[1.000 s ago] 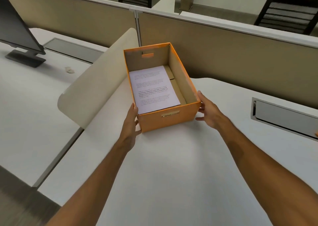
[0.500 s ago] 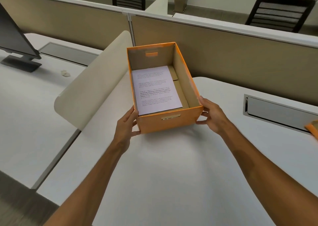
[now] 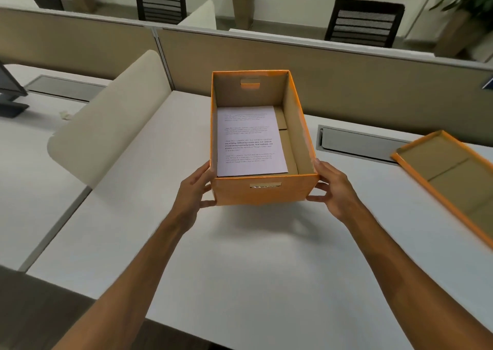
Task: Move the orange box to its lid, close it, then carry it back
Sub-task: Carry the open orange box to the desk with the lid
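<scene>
Here, a white table (image 3: 253, 256) was spread under everything. Above it the open orange box (image 3: 262, 193) was held, a shadow thrown on the table beneath. Its lid (image 3: 450, 173) lay upturned to the right, well apart. A printed sheet (image 3: 249, 141) was laid inside the box. The box's near corners were clamped by the left hand (image 3: 193, 192) and right hand (image 3: 334, 189), fingers pressed against its sides.

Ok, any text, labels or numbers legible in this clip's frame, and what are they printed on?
Printed sheet lying in the orange box: four paragraphs of text, too small and blurred to quote.
Slot on the box's near wall: no label legible.
Lid, desk, partition: no text visible.
</scene>
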Demonstrator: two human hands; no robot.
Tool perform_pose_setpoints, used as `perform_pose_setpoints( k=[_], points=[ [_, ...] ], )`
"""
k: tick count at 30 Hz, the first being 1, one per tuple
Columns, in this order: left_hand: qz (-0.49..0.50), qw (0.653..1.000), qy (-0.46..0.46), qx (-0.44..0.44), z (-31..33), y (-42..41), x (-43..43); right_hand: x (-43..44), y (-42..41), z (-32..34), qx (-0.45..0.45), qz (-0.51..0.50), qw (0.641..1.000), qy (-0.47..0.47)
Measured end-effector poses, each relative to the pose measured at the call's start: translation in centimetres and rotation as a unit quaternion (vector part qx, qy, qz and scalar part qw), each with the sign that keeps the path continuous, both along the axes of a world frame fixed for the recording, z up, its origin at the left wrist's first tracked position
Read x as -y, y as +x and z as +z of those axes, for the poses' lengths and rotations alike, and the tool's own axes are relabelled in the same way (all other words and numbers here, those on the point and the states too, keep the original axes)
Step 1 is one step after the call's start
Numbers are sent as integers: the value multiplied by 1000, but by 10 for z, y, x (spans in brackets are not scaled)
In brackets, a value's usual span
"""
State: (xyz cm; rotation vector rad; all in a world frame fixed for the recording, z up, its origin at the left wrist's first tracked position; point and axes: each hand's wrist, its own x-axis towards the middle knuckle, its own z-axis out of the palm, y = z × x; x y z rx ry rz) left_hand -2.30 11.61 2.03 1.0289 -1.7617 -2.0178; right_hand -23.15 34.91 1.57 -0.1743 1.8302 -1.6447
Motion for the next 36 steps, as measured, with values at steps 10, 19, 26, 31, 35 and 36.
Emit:
perform_pose_setpoints(
  k=[10,19,26,31,35,36],
  points=[
    [-70,997,-5,3,2,10,-98,-129,42,-6,20,-75,997,-22],
    [-119,993,12,9,-6,35,-146,-194,96,-11,28,-129,991,-26],
    [-139,990,30,16,-22,82,-171,-227,155,-24,48,-164,985,-28],
    [-142,989,34,27,-33,111,-187,-244,191,-38,59,-180,981,-28],
    [-142,988,45,30,-41,126,-197,-252,207,-46,65,-179,981,-29],
    [-141,988,46,32,-43,128,-198,-253,209,-47,65,-178,981,-27]
  ],
)
